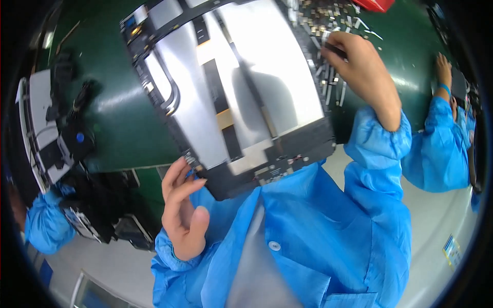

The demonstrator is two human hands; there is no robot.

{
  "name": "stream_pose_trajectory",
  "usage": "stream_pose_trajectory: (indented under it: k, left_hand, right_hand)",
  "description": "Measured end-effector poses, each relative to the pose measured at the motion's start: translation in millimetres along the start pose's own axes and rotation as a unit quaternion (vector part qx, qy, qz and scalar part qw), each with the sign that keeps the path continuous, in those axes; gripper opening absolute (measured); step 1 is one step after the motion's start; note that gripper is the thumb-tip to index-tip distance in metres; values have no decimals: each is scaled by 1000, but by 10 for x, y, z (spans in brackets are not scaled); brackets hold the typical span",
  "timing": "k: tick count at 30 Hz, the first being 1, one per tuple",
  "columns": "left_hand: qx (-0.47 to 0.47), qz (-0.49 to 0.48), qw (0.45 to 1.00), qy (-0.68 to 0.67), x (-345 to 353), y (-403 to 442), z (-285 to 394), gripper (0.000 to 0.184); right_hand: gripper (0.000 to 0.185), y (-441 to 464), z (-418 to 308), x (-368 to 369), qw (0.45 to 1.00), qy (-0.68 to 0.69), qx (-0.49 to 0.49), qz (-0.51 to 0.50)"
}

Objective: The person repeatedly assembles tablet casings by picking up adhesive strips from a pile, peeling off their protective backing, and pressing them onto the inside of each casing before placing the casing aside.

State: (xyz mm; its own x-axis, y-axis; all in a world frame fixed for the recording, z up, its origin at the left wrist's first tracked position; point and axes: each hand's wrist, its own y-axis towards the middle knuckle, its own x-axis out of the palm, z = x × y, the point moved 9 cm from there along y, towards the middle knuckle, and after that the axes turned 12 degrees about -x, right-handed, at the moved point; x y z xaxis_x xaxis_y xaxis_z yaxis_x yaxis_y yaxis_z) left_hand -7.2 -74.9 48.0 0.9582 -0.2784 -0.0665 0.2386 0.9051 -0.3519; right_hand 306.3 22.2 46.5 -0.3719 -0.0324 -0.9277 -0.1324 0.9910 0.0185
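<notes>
An opened tablet-like device (262,97) lies tilted in front of me. Its inside shows silver panels, dark strips and small circuit parts along the border. My left hand (186,213) is at its lower left corner, fingers stretched and thumb apart; the fingertips are at the edge, and I cannot tell how firmly they touch. Off the device's right edge, my right hand (362,69) pinches a short dark stick-like piece (336,50), whose exact kind I cannot make out. Below and around that hand is a pile of small metal bits and pale strips (328,23).
The table (115,123) is green. A red object (375,4) stands at the top right. Dark and grey device parts (72,136) lie at the left. Other people in blue sleeves (436,154) are at the right and the far left.
</notes>
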Motion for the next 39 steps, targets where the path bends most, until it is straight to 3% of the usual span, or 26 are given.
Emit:
stream_pose_trajectory:
  k: [3, 6, 8, 11, 13, 14, 15, 18, 19, 20, 22, 23, 25, 26, 29, 35, 39]
  left_hand:
    - [-9, -29, 999, -32, 41, 20, 43, 37]
    - [-17, -76, 997, 22, 89, -31, -17, 58]
    - [-10, -74, 997, 6, 133, -64, -21, 62]
    - [-40, -60, 996, -43, 158, -55, 5, 66]
    - [-73, -52, 993, -77, 119, -55, -36, 67]
    - [-126, -66, 966, -214, 85, -26, -126, 63]
    - [-176, -79, 918, -348, 75, -12, -212, 59]
    - [-103, -31, 958, -267, -130, 57, -157, 47]
    - [-25, 30, 989, -144, -198, 53, -6, 40]
    - [10, 36, 992, -117, -221, 0, 70, 43]
    - [51, 19, 988, -148, -121, 22, 229, 40]
    - [56, 16, 987, -150, -134, 52, 217, 40]
    - [146, -97, 968, -180, -37, 95, 321, 31]
    - [148, -99, 967, -180, -29, 143, 319, 31]
    - [277, -101, 927, -234, -57, 104, 462, 21]
    - [149, -139, 952, -230, -8, 209, 355, 17]
    - [200, -200, 933, -221, 51, 208, 335, 18]
  right_hand:
    - [18, 20, -30, -25, 997, 70, -25, -4]
    - [18, -174, -179, -179, 988, 150, -28, 26]
    - [14, -374, -283, -411, 966, 223, 63, 116]
    - [11, -622, -595, -608, 945, 226, 111, 210]
    - [11, -689, -796, -504, 913, 327, 46, 239]
    - [12, -682, -900, -441, 894, 369, 5, 253]
    - [13, -637, -1009, -358, 903, 365, -22, 223]
    - [18, -559, -1386, -247, 907, 375, -123, 148]
    - [20, -555, -1536, -119, 865, 475, -137, 81]
    - [22, -580, -1703, 2, 811, 566, -148, 16]
    - [19, -625, -2004, 206, 775, 588, -179, -148]
    - [14, -659, -2056, 329, 737, 642, -133, -162]
    - [15, -620, -2125, 349, 719, 661, -126, -176]
    - [17, -618, -2154, 366, 696, 683, -113, -192]
    - [13, -620, -2171, 391, 701, 669, -111, -221]
    - [9, -525, -2154, 267, 731, 640, -148, -185]
    - [8, -522, -2208, 375, 759, 582, -163, -240]
